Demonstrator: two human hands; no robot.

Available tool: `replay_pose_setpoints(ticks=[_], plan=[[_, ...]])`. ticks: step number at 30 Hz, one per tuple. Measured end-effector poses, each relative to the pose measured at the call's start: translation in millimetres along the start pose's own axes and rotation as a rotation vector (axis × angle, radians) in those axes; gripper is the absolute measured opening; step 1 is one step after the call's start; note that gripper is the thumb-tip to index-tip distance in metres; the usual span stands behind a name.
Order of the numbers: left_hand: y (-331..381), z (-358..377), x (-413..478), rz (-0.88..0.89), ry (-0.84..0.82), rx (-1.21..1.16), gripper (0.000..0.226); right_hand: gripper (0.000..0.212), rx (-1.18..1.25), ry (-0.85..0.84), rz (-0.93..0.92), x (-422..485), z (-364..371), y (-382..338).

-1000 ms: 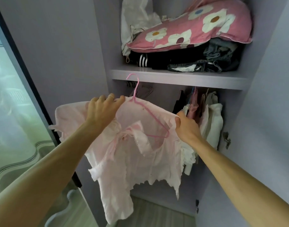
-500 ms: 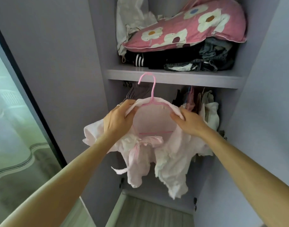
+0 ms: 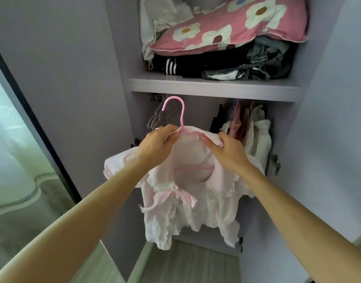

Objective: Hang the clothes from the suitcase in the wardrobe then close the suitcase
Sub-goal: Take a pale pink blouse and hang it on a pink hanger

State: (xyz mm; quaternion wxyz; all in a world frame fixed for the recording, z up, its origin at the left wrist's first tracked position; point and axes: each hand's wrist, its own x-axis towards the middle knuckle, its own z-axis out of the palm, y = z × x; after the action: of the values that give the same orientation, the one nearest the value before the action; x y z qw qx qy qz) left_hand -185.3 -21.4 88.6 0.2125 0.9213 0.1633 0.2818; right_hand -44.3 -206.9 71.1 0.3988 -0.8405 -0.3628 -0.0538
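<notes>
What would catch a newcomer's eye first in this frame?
The pale pink blouse on a pink hanger is held up mid-frame before the open wardrobe. The left hand and right hand grip its collar on either side of the hook. Next comes the pink flowered pillow lying on dark folded clothes on the upper shelf, with hung clothes below at right.
</notes>
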Motion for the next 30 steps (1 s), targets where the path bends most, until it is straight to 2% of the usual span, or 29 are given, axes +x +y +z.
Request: replay_pose_setpoints(ticks=[2, 5, 7, 9, 11, 13, 15, 17, 21, 27, 30], plan=[[6, 4, 0, 0.02, 0.037, 0.017, 0.025, 0.059, -0.033, -0.026, -0.028, -2, 3, -6], [21, 16, -4, 0.129, 0.025, 0.007, 0.021, 0.081, 0.01, -0.078, -0.034, -3, 7, -23], [26, 22, -9, 0.164, 0.019, 0.01, 0.021, 0.084, 0.029, -0.116, -0.035, 1, 10, -31], [23, 21, -12, 0.151, 0.044, -0.014, 0.02, 0.074, 0.054, -0.122, -0.01, 4, 8, -30], [19, 16, -13, 0.107, 0.076, -0.073, 0.019, 0.06, -0.057, -0.061, -0.065, 4, 2, -21], [14, 10, -15, 0.069, 0.09, -0.1, 0.02, 0.053, -0.152, -0.128, -0.122, 0, -5, -11], [10, 5, -15, 0.083, 0.071, -0.068, 0.022, 0.059, -0.098, -0.238, -0.103, -5, -6, -4], [3, 2, -19, 0.098, 0.009, 0.017, 0.027, 0.062, -0.041, -0.193, -0.075, -7, -2, 1], [-17, -1, -33, 0.036, -0.12, 0.153, 0.031, 0.052, -0.086, -0.068, -0.084, -11, 8, -2], [17, 7, -20, -0.085, -0.026, -0.155, 0.025, 0.047, -0.086, -0.085, -0.099, -10, 21, -3], [30, 11, -19, -0.022, -0.02, -0.167, 0.02, 0.047, -0.088, -0.131, -0.123, -9, 16, -6]])
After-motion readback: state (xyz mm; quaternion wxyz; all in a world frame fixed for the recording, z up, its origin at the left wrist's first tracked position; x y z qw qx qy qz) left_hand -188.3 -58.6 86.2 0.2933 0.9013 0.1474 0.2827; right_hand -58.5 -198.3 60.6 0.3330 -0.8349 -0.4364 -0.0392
